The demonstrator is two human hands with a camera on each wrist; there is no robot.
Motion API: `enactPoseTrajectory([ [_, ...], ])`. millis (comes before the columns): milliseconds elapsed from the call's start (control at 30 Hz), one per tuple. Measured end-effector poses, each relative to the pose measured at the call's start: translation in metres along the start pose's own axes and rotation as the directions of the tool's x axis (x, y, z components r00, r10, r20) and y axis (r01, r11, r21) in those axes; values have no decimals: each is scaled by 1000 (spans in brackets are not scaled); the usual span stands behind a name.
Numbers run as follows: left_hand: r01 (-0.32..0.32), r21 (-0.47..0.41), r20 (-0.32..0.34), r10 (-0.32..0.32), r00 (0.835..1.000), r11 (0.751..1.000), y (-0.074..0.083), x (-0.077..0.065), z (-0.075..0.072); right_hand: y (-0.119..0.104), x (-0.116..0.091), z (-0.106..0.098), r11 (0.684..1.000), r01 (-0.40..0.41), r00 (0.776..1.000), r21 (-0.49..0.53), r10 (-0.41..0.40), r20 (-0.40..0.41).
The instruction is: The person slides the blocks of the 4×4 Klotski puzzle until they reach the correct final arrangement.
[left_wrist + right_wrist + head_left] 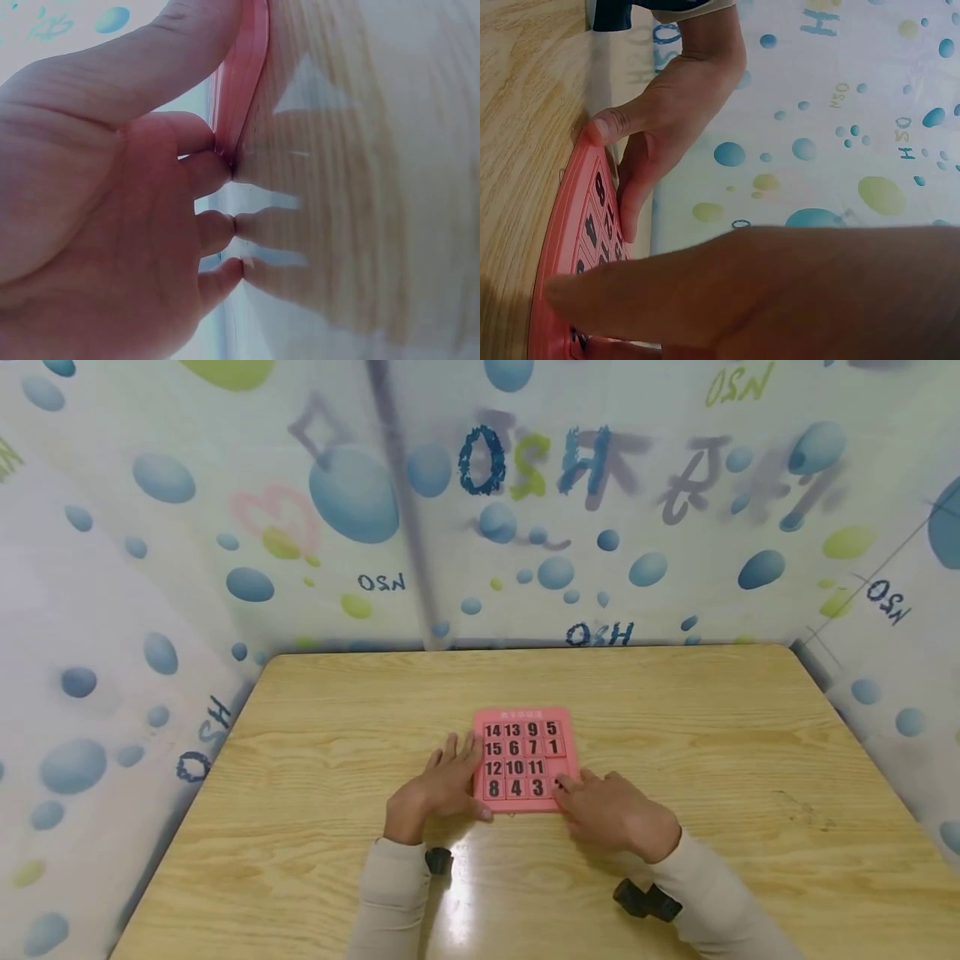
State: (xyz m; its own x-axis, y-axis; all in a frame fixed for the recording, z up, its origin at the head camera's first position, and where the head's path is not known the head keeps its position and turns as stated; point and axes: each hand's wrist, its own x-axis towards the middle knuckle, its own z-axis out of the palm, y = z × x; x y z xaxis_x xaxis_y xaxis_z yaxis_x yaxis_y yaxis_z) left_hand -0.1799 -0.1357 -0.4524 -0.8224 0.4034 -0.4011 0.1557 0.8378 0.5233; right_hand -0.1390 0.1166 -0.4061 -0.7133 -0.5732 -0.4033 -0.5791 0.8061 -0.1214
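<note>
A pink sliding number puzzle (527, 806) lies flat on the wooden table, its black-numbered tiles in four rows. Along its left side lie the fingers of my left hand (442, 782), while the thumb (609, 126) is at the near left corner, so the hand holds the frame there. My right hand (611, 810) is at the near right corner, its fingertips on the last tile of the bottom row and mostly covering that tile. Its straight thumb (652, 296) reaches across the near edge in the right wrist view. Right of tile 11 the pink base shows.
The wooden table (337, 718) extends on all sides of the puzzle. Behind it and at both sides hangs a pale sheet (465, 577) printed with blue and green dots. Black wrist devices (647, 900) sit by both sleeves.
</note>
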Motion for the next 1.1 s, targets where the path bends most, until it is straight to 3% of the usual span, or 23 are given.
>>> enactPoseTrajectory([
  [133, 0, -5, 1, 0, 1000, 1000, 2, 0, -2, -1, 2, 1, 999, -17, 1000, -29, 17, -1],
  [500, 1, -8, 9, -1, 1000, 1000, 2, 1, 0, 2, 5, 3, 996, -51, 999, 75, 50, 15],
  [1100, 12, -2, 12, -12, 1000, 1000, 1, -2, -1, 11, 16, 5, 992, -43, 999, 118, 46, -20],
])
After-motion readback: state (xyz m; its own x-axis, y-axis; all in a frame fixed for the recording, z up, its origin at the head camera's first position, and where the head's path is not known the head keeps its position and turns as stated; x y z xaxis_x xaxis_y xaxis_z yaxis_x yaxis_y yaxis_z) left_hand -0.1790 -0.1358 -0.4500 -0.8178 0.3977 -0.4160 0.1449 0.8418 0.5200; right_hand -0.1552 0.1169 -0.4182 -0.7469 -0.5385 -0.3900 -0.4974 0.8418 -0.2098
